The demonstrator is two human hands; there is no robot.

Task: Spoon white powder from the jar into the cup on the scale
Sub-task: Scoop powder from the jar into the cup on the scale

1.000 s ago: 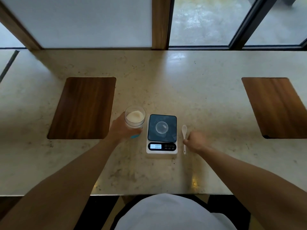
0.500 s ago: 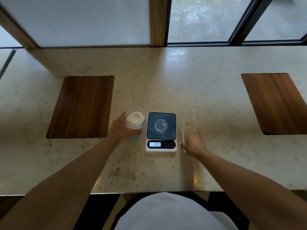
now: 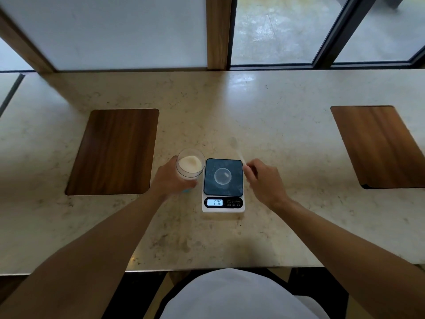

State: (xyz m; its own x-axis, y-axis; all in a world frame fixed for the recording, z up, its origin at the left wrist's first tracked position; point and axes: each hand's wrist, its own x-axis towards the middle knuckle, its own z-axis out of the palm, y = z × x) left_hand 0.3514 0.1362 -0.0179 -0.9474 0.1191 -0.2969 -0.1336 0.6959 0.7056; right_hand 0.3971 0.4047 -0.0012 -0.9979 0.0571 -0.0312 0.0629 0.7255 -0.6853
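Now the right hand (image 3: 264,180) grips the spoon (image 3: 238,151), bowl pointing away; the jar (image 3: 190,166), clasped by the left hand (image 3: 171,179), lies leftward beyond the cup (image 3: 222,176).

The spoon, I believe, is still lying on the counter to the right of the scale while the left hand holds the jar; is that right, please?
Not quite. The spoon is not on the counter: the right hand has it in its fingers, lifted and blurred, beside the scale's far right corner. The head view shows this. The left hand does hold the jar.
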